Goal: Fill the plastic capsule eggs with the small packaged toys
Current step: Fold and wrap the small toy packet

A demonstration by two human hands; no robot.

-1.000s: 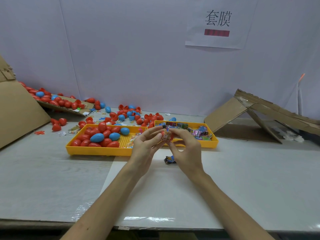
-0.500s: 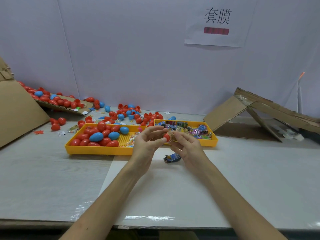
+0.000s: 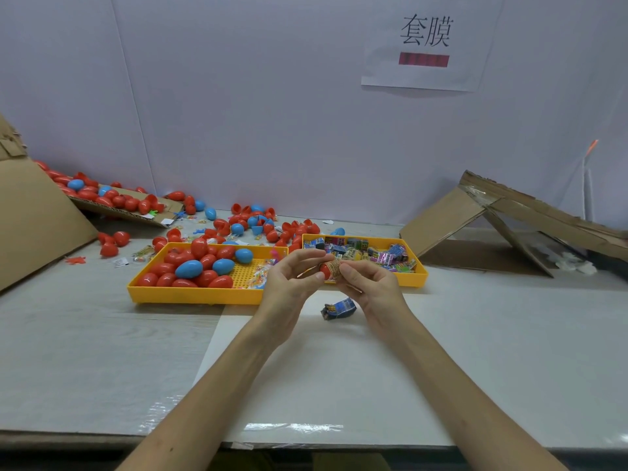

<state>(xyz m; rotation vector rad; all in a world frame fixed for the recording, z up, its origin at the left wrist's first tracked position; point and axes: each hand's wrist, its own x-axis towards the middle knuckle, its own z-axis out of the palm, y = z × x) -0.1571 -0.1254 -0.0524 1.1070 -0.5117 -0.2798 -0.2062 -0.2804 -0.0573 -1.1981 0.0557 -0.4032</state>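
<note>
Above the table's middle, my left hand (image 3: pixel 295 279) pinches a red capsule egg half (image 3: pixel 326 270) between thumb and fingers. My right hand (image 3: pixel 368 287) pinches a small yellowish packaged toy (image 3: pixel 335 268) that sits at the egg half's mouth. Another packaged toy (image 3: pixel 339 308), blue, lies on the table just below my hands. Behind them a yellow tray (image 3: pixel 417 279) holds several packaged toys. To its left, a second yellow tray (image 3: pixel 190 296) holds red and blue eggs (image 3: pixel 189 268).
Loose red and blue eggs (image 3: pixel 258 226) and small toys litter the table behind the trays. A cardboard sheet (image 3: pixel 30 219) leans at the left, with more eggs on a flap (image 3: pixel 112 198). Folded cardboard (image 3: pixel 503 219) stands at the right. The table's front edge (image 3: pixel 306 443) is near.
My hands have drawn slightly apart and lowered a little. The packaged toy now shows at the mouth of the red egg half, with my right fingers moved to its right end.
</note>
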